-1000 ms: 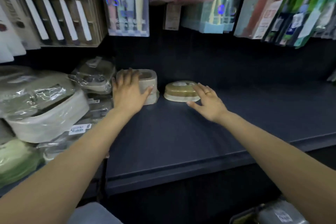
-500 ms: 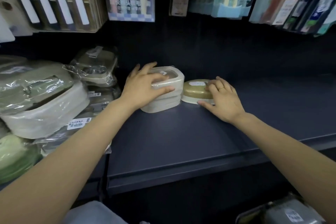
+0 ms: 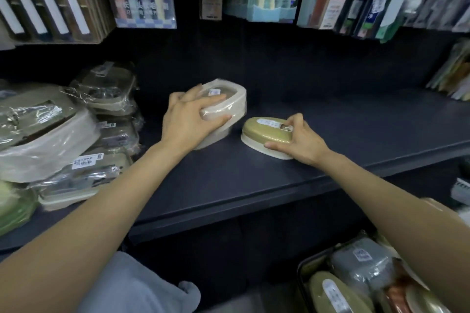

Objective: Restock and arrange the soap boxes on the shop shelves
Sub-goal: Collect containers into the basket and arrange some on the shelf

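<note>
Two soap boxes on the shelf (image 3: 254, 185), taller box (image 3: 229, 101) at 10 o'clock of the low box (image 3: 264, 132), wrapped stack (image 3: 84, 134) at 9 o'clock, basket (image 3: 301, 274) at 5 o'clock below.

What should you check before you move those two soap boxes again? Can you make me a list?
1. Left hand grips the cream soap box: ok.
2. Right hand holds the olive-lidded soap box: ok.
3. Cream box sits flat on the shelf: not ok, it looks tilted and blurred.
4. Olive-lidded box rests on the shelf: ok.
5. The two boxes are apart, not bumping: ok.
6. Bare shelf to the right for more boxes: ok.
</note>
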